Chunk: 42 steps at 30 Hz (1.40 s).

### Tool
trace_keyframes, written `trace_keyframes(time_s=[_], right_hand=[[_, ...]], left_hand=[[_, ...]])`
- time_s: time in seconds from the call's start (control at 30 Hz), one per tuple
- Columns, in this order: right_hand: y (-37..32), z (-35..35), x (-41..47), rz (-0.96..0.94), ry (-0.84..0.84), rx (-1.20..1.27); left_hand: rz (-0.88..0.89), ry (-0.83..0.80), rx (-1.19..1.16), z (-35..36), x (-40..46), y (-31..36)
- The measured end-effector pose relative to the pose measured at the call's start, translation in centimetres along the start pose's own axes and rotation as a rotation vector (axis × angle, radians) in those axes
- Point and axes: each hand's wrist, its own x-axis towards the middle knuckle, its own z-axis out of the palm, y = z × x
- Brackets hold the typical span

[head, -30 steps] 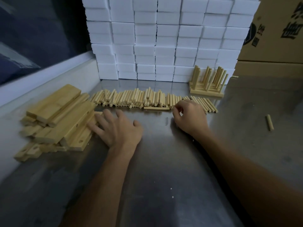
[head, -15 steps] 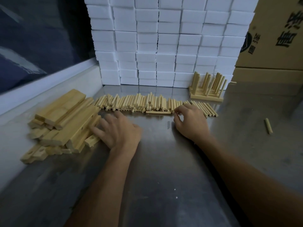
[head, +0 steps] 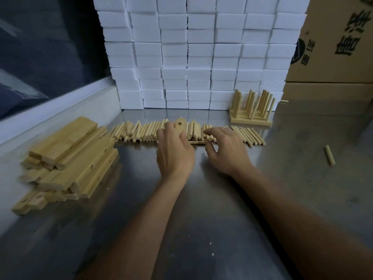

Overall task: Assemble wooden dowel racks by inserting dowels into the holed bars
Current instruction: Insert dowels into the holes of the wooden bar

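Note:
A long row of loose wooden dowels [head: 141, 130] lies across the steel table [head: 201, 219]. My left hand [head: 175, 152] grips a short holed bar [head: 179, 125] and holds it on end over the middle of the row, one hole facing me. Just to its right, my right hand [head: 226, 152] reaches onto the dowels with its fingertips touching them and the thumb held apart. One dowel [head: 194, 142] lies crosswise in front of the row between my hands.
A pile of holed bars and flat boards [head: 70, 158] sits at the left. An assembled rack [head: 250, 112] stands at the back right by a wall of white blocks [head: 191, 57]. Cardboard boxes [head: 333, 47] rise at right. A stray dowel [head: 330, 158] lies apart.
My left hand left the bar pile with a holed bar and moved right to the middle of the dowel row. My right hand stayed at the dowels.

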Motion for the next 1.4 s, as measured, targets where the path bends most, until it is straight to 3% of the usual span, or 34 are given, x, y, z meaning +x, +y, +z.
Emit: trace_keyframes(time_s=[0.07,0.23,0.3,0.53,0.97,1.4], right_hand=[[-0.2,0.2,0.1,0.019,-0.018,0.014],[-0.3,1.1,0.3,0.066,-0.215,-0.013],[-0.2,1.4,0.3,0.077,-0.283,-0.031],[0.2,1.5,0.0,0.079,-0.33,-0.103],[-0.9,1.3,-0.3,-0.065,-0.184,-0.125],[-1.5,0.4,-0.2,0.073,-0.242,0.098]], left_hand=[[-0.071,-0.03,-0.175,0.5,0.5,-0.3],[-0.503,-0.177,-0.736,0.9,2.0,-1.3],[-0.554,-0.218,-0.846,0.8,2.1,-1.7],[-0.543,-0.259,-0.915,0.3,2.3,-2.8],[-0.601,-0.302,-1.047,0.2,2.8,-3.3],[-0.548,-0.326,-1.053,0.2,2.5,-3.0]])
